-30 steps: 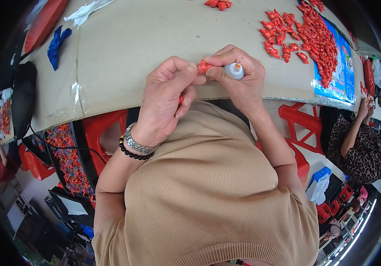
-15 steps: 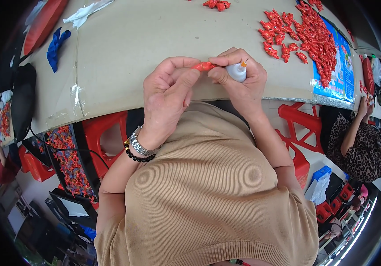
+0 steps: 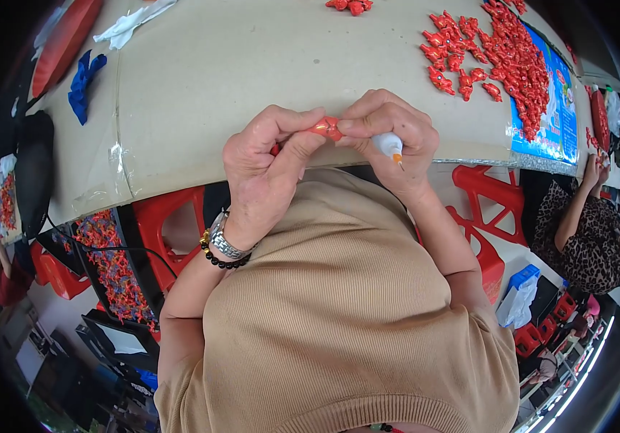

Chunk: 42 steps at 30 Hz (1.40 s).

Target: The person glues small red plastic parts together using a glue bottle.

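Note:
A small glossy red piece (image 3: 329, 128) is pinched between both hands above the near part of the table. My left hand (image 3: 263, 155) grips its left end with thumb and forefinger; a bit of red also shows inside the curled fingers. My right hand (image 3: 396, 137) pinches the right end. The same right hand keeps a small white bottle (image 3: 388, 144) with an orange collar and a thin needle tip in its other fingers, the tip pointing down toward me. What the piece depicts is too small to tell.
Many similar red pieces (image 3: 516, 68) lie heaped at the right on a blue printed sheet (image 3: 564, 130). A few more (image 3: 350, 6) sit at the far edge. Blue cloth (image 3: 83, 86) and white tissue (image 3: 133, 23) lie left. A crate of colourful pieces (image 3: 111, 267) stands below; a co-worker (image 3: 577, 231) sits right.
The bottle has turned in my right hand, its needle tip swinging from upward to downward. Both hands have shifted slightly, and the right fingers now press onto the red piece.

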### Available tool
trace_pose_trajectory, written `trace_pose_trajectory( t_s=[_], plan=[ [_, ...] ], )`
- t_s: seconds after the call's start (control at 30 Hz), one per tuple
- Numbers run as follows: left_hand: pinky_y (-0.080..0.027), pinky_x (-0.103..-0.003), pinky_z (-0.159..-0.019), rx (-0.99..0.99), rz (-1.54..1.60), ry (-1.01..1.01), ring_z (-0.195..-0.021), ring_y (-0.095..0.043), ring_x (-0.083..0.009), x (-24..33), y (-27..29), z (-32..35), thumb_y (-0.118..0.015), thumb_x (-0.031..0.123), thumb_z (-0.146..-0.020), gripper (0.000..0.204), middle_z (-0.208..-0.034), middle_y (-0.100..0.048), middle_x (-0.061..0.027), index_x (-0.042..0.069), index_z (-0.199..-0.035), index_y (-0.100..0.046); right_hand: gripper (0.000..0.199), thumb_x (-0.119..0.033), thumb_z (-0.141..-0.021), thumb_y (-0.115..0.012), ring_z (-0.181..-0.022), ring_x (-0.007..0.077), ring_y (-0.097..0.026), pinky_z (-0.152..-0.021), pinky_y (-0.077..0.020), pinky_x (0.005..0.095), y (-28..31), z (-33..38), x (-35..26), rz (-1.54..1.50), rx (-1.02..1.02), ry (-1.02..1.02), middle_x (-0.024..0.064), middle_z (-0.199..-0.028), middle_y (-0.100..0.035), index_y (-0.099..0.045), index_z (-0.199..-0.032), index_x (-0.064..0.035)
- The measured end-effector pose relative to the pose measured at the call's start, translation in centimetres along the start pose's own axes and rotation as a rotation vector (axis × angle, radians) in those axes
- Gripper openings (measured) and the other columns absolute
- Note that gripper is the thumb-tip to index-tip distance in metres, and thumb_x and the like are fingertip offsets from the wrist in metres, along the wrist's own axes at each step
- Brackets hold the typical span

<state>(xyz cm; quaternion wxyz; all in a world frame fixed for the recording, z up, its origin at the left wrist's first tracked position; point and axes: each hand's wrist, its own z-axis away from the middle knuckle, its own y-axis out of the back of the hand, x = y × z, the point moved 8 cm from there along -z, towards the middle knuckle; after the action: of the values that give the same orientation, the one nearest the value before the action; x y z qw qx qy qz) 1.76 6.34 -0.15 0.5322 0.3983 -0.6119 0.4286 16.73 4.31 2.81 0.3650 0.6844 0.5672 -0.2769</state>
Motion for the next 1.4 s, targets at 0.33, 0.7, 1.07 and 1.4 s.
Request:
trace_pose_trajectory(
  t_s=[0.33, 0.7, 1.07, 1.4],
  plan=[
    [-0.037, -0.015, -0.05, -0.041, -0.02, -0.004, -0.059, -0.045, 0.0009, 0.3, -0.2, -0.5, -0.062, 0.0, -0.09, 0.014, -0.085, -0.069, -0.0023, -0.002, -0.104, -0.064, 0.02, 0.012, -0.066, -0.074, -0.067, 0.0174, -0.063, -0.057, -0.0498, 0.0276, 0.3, 0.0, 0.4, -0.054, 0.014, -0.053, 0.0094, -0.078, -0.067, -0.067, -0.08, -0.001],
    [-0.035, -0.017, -0.043, 0.053, 0.581, 0.423, -0.058, -0.046, -0.0072, -0.6, 0.7, -1.5, -0.051, 0.031, -0.098, 0.036, -0.1, -0.064, -0.0104, -0.001, -0.115, -0.054, 0.011, 0.005, -0.077, -0.07, -0.067, 0.0109, -0.061, -0.059, -0.0481, 0.0224, 8.6, -0.6, 0.4, 0.177, 0.409, -0.33, 0.0065, -0.079, -0.065, -0.065, -0.085, -0.0004],
    [-0.037, -0.019, -0.046, 0.161, 1.192, 0.756, -0.102, -0.049, -0.0234, -1.1, -0.7, -0.5, -0.053, 0.023, -0.094, 0.031, -0.119, -0.05, -0.0224, -0.005, -0.107, -0.054, 0.017, -0.008, -0.073, -0.076, -0.065, 0.0269, -0.062, -0.059, -0.0476, 0.0361, 16.0, -1.3, 1.8, 1.063, 0.398, -0.214, 0.012, -0.076, -0.063, -0.064, -0.083, -0.0018],
    [-0.039, -0.022, -0.047, 0.224, 1.217, 0.822, -0.087, -0.049, -0.0195, -1.7, -0.4, -0.8, -0.045, 0.008, -0.097, 0.021, -0.117, -0.05, -0.0254, -0.007, -0.112, -0.049, 0.022, -0.001, -0.073, -0.075, -0.069, 0.017, -0.061, -0.063, -0.0481, 0.0279, 14.6, -0.5, -0.3, 0.927, 0.41, -0.261, 0.0082, -0.081, -0.064, -0.069, -0.094, -0.0021]
  ],
)
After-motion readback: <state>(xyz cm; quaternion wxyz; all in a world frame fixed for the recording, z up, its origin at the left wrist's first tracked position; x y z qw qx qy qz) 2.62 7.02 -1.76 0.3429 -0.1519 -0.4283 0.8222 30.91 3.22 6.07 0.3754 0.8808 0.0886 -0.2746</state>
